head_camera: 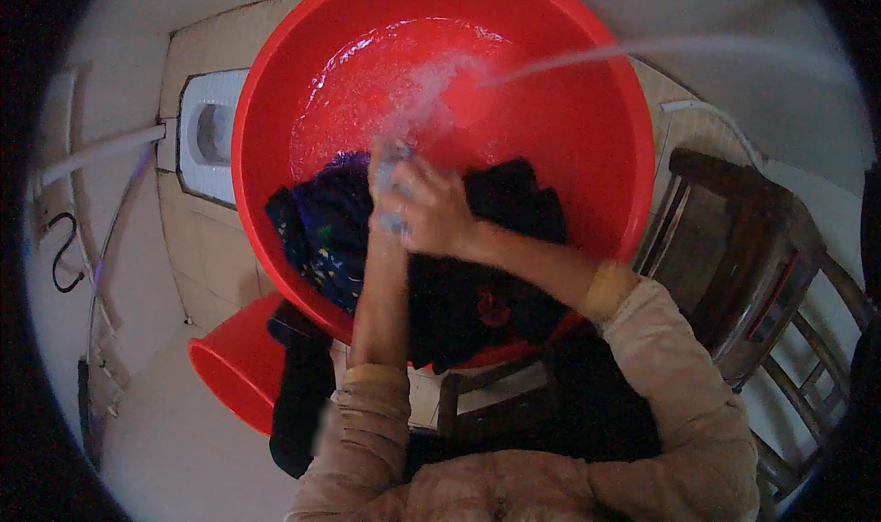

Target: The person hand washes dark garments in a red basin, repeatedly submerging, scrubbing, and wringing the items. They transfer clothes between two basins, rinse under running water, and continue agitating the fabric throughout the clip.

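Both of my hands meet over a large red plastic basin (637, 178). My left hand (380, 167) reaches straight up from the near side, and my right hand (437, 209) crosses to it from the right. Between them is a small wet grey-blue cloth (394, 223), largely covered by fingers and blurred. Beneath my forearms lies a heap of dark garments (523, 205) against the basin's near wall. Its left part is a navy patterned garment (330, 247) with small coloured marks. Shallow water (351, 88) ripples over the basin floor.
A pale stream (564, 59), water or hose, enters from the right. Left of the basin is a white squat toilet (237, 137). A smaller red bucket (227, 364) stands at lower left, and a dark wooden chair (736, 247) at right. Pipes (103, 154) run along the left wall.
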Demonstrator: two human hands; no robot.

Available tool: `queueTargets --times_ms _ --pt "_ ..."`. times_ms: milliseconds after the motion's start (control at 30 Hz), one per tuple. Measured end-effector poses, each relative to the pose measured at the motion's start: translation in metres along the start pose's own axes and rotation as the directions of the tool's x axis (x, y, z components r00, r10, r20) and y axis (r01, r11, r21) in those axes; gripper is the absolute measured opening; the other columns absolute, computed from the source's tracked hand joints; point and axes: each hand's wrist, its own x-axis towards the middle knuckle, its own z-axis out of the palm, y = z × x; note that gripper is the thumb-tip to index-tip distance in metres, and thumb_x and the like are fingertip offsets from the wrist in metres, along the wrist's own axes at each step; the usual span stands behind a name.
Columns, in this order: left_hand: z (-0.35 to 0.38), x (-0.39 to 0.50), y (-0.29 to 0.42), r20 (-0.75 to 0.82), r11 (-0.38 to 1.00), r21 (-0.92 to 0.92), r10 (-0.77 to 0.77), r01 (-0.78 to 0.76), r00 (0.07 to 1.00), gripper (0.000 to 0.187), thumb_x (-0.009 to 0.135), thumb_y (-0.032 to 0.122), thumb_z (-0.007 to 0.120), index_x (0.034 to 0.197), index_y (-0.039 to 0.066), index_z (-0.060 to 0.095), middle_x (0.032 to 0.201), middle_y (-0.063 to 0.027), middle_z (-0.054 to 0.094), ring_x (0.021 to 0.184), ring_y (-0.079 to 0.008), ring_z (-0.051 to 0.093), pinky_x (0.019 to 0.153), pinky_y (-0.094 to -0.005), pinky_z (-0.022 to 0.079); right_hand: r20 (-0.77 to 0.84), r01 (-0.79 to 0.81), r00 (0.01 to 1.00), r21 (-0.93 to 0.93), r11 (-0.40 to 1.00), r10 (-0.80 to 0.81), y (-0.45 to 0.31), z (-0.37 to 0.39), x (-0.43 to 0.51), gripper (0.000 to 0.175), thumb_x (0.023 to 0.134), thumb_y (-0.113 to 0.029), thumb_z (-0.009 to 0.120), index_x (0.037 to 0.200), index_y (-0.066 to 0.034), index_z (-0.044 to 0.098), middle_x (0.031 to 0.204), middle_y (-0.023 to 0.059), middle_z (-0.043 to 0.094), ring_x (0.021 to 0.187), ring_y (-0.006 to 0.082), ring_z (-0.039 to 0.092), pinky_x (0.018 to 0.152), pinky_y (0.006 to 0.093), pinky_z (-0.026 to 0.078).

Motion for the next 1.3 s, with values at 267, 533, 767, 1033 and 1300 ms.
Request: queueTargets --times_ms 267,533,767,1033,1300 --pt "0.088 -0.017 -0.026 -0.310 0.847 0.530 0.227 -0.031 0.923 0.042 0.095 0.037 0.052 0.113 -0.001 0.057 0.097 -0.0120 0.065 0.093 -0.0253 0.062 0.082 -0.0410 0.051 0.123 -0.351 0.925 -0.077 0.933 0.359 0.143 -0.009 0.018 0.036 0.089 -0.037 0.056 0.105 -0.0060 0.064 0.105 0.0170 0.062 0.096 0.0355 0.059 0.087 0.0475 0.046" --pt "-0.010 0.027 0.032 -0.497 0.758 0.577 0.029 0.305 0.867 0.051 0.094 0.045 0.050 0.129 0.007 0.048 0.125 -0.0114 0.053 0.115 -0.0308 0.050 0.093 -0.0477 0.045 -0.321 -0.565 0.822 -0.561 0.606 0.470 0.179 -0.086 -0.021 0.045 0.089 -0.039 0.056 0.115 -0.0035 0.055 0.121 0.0216 0.052 0.102 0.0408 0.054 0.088 0.0470 0.046" --pt "-0.001 0.024 -0.009 -0.089 0.922 0.336 -0.170 0.190 0.981 0.063 0.091 0.059 0.044 0.135 0.014 0.044 0.130 -0.0089 0.052 0.118 -0.0308 0.048 0.100 -0.0450 0.041 0.186 -0.469 0.817 -0.336 0.817 0.546 0.097 0.021 -0.005 0.036 0.078 -0.020 0.064 0.111 -0.0071 0.056 0.119 0.0229 0.046 0.104 0.0406 0.051 0.078 0.0502 0.047" --pt "-0.024 0.041 0.039 0.536 0.816 0.004 -0.489 0.578 0.688 0.059 0.093 0.055 0.043 0.123 0.005 0.051 0.116 -0.0145 0.059 0.103 -0.0281 0.057 0.091 -0.0395 0.048 0.006 0.071 0.997 -0.093 0.993 -0.071 -0.022 -0.002 -0.007 0.023 0.078 -0.029 0.068 0.087 -0.0079 0.063 0.108 0.0159 0.048 0.099 0.0369 0.051 0.075 0.0473 0.049" --pt "0.049 0.000 -0.029 -0.258 0.905 0.414 0.220 -0.098 0.941 0.040 0.098 0.040 0.044 0.117 0.006 0.054 0.102 -0.0095 0.062 0.085 -0.0225 0.062 0.074 -0.0339 0.052 -0.026 -0.262 0.965 0.005 0.965 0.263 0.075 -0.001 0.025 0.021 0.080 -0.026 0.064 0.091 -0.0081 0.066 0.100 0.0156 0.060 0.089 0.0357 0.059 0.073 0.0467 0.050"
